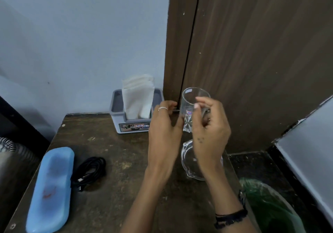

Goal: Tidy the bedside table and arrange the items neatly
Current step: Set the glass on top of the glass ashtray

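Clear, cut-pattern drinking glass (193,106) held upright above rear right of dark wooden counter (115,160), long axis vertical. Right hand (209,130) fingers pinch its side; left hand (165,130) curls against its left wall. Clear glass ashtray (189,159) directly below.

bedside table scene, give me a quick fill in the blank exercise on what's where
1. Both hands, left hand and right hand, hold a clear ____.
2. White napkins stand in a grey ____.
3. The coiled black cable lies beside a long ____ case.
4. A glass ashtray sits on the table, below the ____ hand.

Missing words: glass; holder; blue; right
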The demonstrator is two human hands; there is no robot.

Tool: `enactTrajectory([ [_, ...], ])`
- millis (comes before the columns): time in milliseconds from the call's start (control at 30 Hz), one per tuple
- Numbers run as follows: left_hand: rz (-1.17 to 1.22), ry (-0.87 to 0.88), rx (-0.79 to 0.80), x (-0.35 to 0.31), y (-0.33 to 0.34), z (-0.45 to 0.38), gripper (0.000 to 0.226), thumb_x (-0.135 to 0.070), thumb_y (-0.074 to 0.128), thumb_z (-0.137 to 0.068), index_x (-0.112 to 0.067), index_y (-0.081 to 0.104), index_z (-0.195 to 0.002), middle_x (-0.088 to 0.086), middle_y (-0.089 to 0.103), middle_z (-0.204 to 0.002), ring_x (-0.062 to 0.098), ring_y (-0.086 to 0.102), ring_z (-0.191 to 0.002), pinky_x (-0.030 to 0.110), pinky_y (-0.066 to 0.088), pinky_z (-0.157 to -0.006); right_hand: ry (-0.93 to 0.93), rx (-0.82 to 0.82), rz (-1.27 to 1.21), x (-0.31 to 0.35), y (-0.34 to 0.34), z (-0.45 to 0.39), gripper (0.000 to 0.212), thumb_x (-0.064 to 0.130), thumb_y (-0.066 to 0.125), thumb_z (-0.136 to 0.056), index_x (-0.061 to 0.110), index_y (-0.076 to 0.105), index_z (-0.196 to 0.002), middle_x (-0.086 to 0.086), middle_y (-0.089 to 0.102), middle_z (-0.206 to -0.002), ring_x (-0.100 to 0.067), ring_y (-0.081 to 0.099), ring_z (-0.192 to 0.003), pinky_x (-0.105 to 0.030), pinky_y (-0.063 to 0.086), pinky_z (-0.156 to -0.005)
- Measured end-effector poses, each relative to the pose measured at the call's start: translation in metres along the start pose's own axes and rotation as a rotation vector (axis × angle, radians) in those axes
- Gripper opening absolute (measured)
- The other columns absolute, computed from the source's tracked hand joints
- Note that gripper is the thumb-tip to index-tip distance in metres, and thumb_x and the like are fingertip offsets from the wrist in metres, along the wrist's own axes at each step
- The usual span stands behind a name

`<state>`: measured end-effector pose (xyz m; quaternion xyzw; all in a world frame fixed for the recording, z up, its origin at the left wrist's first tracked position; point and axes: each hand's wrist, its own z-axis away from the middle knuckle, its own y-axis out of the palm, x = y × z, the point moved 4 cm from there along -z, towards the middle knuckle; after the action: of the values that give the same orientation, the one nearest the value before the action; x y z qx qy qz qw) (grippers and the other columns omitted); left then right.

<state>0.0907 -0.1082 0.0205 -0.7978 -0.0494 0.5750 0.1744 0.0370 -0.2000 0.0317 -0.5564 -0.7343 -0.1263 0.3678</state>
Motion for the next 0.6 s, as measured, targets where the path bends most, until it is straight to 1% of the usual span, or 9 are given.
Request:
enactTrajectory([
  [67,-0.009,-0.066,0.042,0.01,0.015,0.0,0.048,-0.018,0.064,-0.085,-0.018,0.045,-0.129,-0.001,0.053,-0.129,0.006,0.05,-0.115,0.024,0.042,-0.097,0.096,-0.058,-0.041,-0.022,-0.012,-0.003,0.025,0.006,0.059,-0.083,0.023,0.059,-0.101,0.01,0.059,-0.09,-0.008,0.05,-0.062,-0.016,0.042,-0.06],
  [133,-0.03,-0.125,0.096,0.02,0.028,-0.003,0.064,-0.018,0.067,-0.083,-0.016,0.034,-0.139,0.002,0.043,-0.142,0.014,0.041,-0.129,0.03,0.037,-0.106,0.219,0.004,-0.096,-0.045,-0.013,-0.005,0.036,0.006,0.061,-0.081,0.028,0.053,-0.108,0.011,0.056,-0.098,-0.012,0.054,-0.074,-0.019,0.045,-0.066],
  [200,-0.034,-0.174,0.152,0.03,0.039,-0.01,0.077,-0.017,0.071,-0.08,-0.016,0.026,-0.143,0.004,0.036,-0.148,0.019,0.036,-0.135,0.033,0.033,-0.109,0.377,0.155,-0.18,-0.067,-0.008,-0.006,0.043,0.011,0.065,-0.082,0.026,0.051,-0.119,0.012,0.053,-0.112,-0.005,0.053,-0.092,-0.013,0.044,-0.075],
  [233,-0.018,-0.194,0.185,0.035,0.043,-0.015,0.084,-0.016,0.073,-0.077,-0.015,0.023,-0.144,0.006,0.034,-0.15,0.02,0.033,-0.136,0.033,0.031,-0.11,0.461,0.256,-0.24,-0.077,-0.003,-0.005,0.048,0.016,0.068,-0.082,0.025,0.048,-0.124,0.011,0.052,-0.12,-0.002,0.051,-0.101,-0.013,0.043,-0.082],
  [300,0.027,-0.194,0.263,0.042,0.051,-0.025,0.093,-0.013,0.077,-0.071,-0.014,0.021,-0.145,0.007,0.035,-0.149,0.019,0.034,-0.136,0.031,0.031,-0.11,0.564,0.491,-0.322,-0.093,0.008,-0.002,0.06,0.027,0.071,-0.079,0.028,0.043,-0.132,0.013,0.05,-0.131,-0.001,0.046,-0.117,-0.023,0.039,-0.097],
  [367,0.06,-0.165,0.334,0.047,0.055,-0.034,0.088,-0.008,0.077,-0.07,-0.014,0.027,-0.142,0.003,0.044,-0.143,0.015,0.04,-0.131,0.024,0.034,-0.104,0.589,0.664,-0.37,-0.104,0.018,0.0,0.067,0.033,0.074,-0.076,0.031,0.041,-0.135,0.016,0.049,-0.134,0.0,0.043,-0.124,-0.029,0.035,-0.103],
  [400,0.075,-0.151,0.356,0.049,0.056,-0.036,0.082,-0.006,0.076,-0.07,-0.016,0.031,-0.139,0.001,0.05,-0.136,0.014,0.045,-0.127,0.023,0.037,-0.101,0.59,0.694,-0.396,-0.108,0.021,-0.001,0.068,0.033,0.075,-0.075,0.032,0.042,-0.135,0.015,0.05,-0.134,0.0,0.043,-0.125,-0.03,0.036,-0.104],
  [500,0.134,-0.137,0.327,0.051,0.056,-0.039,0.071,-0.002,0.075,-0.071,-0.021,0.04,-0.13,0.001,0.06,-0.122,0.015,0.056,-0.115,0.029,0.049,-0.095,0.581,0.668,-0.413,-0.117,0.027,-0.007,0.069,0.034,0.078,-0.071,0.032,0.047,-0.132,0.009,0.056,-0.13,-0.004,0.05,-0.121,-0.032,0.041,-0.101],
  [600,0.098,-0.1,0.252,0.051,0.055,-0.038,0.069,-0.006,0.077,-0.07,-0.021,0.044,-0.129,0.0,0.063,-0.116,0.013,0.059,-0.109,0.026,0.051,-0.089,0.548,0.635,-0.403,-0.118,0.026,-0.009,0.068,0.031,0.079,-0.069,0.028,0.05,-0.13,0.007,0.06,-0.127,-0.004,0.053,-0.118,-0.023,0.043,-0.095],
])
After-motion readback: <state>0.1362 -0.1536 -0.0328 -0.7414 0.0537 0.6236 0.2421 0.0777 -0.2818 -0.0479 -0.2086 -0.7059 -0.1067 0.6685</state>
